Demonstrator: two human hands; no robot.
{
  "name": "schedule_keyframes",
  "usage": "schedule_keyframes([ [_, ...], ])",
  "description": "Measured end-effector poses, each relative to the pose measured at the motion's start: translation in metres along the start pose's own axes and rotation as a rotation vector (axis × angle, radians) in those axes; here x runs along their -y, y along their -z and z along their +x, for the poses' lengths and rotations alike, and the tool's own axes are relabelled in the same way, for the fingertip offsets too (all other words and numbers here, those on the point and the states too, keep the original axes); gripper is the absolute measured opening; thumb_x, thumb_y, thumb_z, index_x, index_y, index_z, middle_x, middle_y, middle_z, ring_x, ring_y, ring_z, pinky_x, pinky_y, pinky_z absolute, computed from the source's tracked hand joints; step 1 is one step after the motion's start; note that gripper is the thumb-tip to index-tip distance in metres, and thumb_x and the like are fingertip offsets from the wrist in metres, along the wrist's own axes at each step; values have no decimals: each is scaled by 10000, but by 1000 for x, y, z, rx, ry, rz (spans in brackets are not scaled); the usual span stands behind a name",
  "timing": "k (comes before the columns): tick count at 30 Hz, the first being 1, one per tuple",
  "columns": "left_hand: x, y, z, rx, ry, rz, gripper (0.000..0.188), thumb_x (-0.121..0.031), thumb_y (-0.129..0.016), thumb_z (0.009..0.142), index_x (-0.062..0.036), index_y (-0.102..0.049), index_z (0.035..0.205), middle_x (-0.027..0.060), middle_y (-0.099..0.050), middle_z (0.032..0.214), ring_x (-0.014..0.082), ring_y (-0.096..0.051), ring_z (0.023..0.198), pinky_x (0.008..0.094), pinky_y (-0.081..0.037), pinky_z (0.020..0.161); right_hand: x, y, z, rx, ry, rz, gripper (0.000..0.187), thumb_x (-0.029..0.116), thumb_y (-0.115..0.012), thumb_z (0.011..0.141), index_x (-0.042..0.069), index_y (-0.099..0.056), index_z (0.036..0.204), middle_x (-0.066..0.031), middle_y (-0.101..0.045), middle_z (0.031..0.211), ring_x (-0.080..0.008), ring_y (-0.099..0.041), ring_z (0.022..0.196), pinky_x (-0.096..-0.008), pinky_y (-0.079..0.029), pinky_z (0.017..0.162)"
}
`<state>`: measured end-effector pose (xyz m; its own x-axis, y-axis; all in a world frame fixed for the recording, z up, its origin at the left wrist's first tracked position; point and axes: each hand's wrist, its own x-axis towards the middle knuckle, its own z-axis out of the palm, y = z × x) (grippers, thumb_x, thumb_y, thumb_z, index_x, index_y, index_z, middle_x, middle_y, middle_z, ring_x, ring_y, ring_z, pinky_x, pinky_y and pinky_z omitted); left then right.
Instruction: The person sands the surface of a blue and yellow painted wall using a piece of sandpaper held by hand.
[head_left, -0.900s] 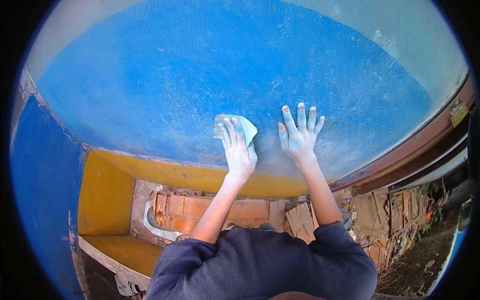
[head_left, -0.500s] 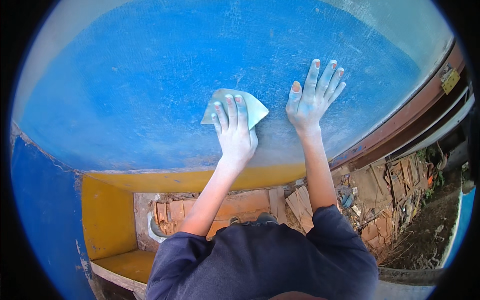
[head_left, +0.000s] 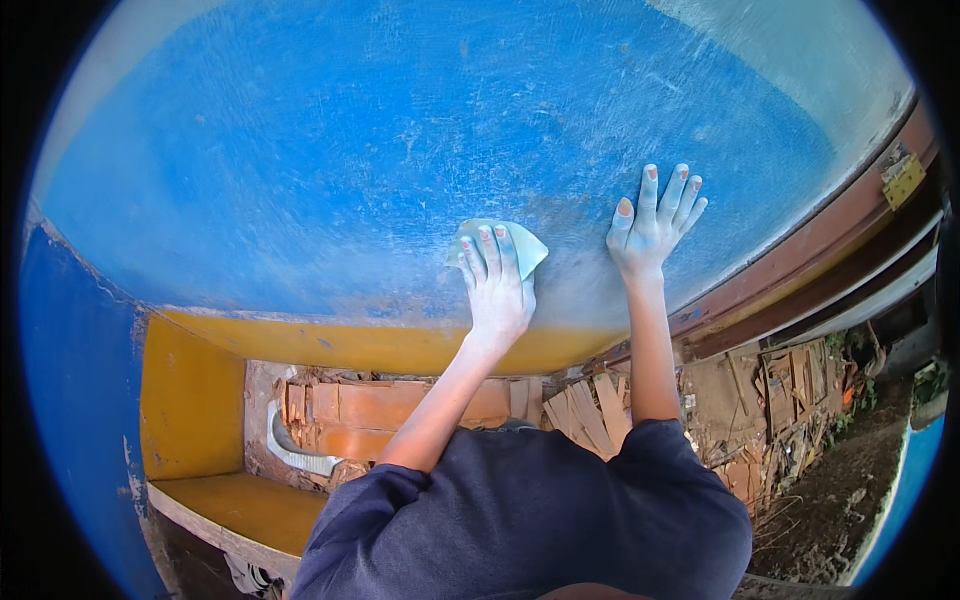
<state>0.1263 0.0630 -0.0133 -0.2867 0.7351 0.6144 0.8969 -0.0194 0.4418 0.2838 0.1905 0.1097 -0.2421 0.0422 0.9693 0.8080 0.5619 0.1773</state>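
My left hand [head_left: 495, 285] presses a pale green sheet of sandpaper [head_left: 530, 250] against the blue wall [head_left: 400, 130]. Its fingers lie over the sheet, and one corner sticks out to the right of them. To the right, my right hand [head_left: 650, 235] rests on the same wall, fingers spread and nothing in it. Whitish dust coats both hands. Around the sandpaper the paint looks scuffed and greyish, while pale scratches run across the blue higher up.
Along the wall's foot runs a yellow band [head_left: 400, 345], joining a yellow recess [head_left: 195, 400] on the left. A brown frame [head_left: 800, 280] with a yellow metal latch [head_left: 903, 182] borders the right side. Wooden boards [head_left: 590, 415] and debris cover the ground below.
My left hand has slid the sandpaper down the wall and a little right. The right hand appears lower and further right too, still flat. The whole view has shifted slightly.
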Motion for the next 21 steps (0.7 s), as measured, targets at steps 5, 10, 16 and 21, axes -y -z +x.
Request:
schedule_keyframes([
  [5,-33,35,63,-332,111,-10,886,-189,-562,938,78,35,1535,373,106,1569,653,95,1396,717,-16,1112,-45,5,-19,-22,0,-17,502,386,-335,1052,172,-452,1492,-165,-276,1605,-372,-157,1510,-565,-47,1205],
  [10,-52,63,100,-466,158,-39,835,-160,-507,963,74,53,1536,365,144,1568,620,131,1410,681,20,1130,-59,2,-25,-84,13,6,499,352,-324,1055,121,-470,1473,-184,-288,1595,-379,-179,1504,-566,-48,1207],
  [16,-92,-56,3,-80,191,-40,856,-238,-521,955,127,14,1514,419,109,1542,666,114,1385,741,-6,1099,-64,7,-25,-84,41,95,508,365,-274,1065,105,-550,1403,-184,-348,1567,-368,-195,1501,-543,-50,1216],
  [21,-61,72,97,-573,112,-98,687,-148,-422,994,33,-78,1561,303,-2,1613,525,29,1474,595,-25,1187,-66,12,-32,-59,9,160,546,378,-237,1069,84,-604,1344,-174,-372,1557,-353,-226,1494,-521,-67,1223],
])
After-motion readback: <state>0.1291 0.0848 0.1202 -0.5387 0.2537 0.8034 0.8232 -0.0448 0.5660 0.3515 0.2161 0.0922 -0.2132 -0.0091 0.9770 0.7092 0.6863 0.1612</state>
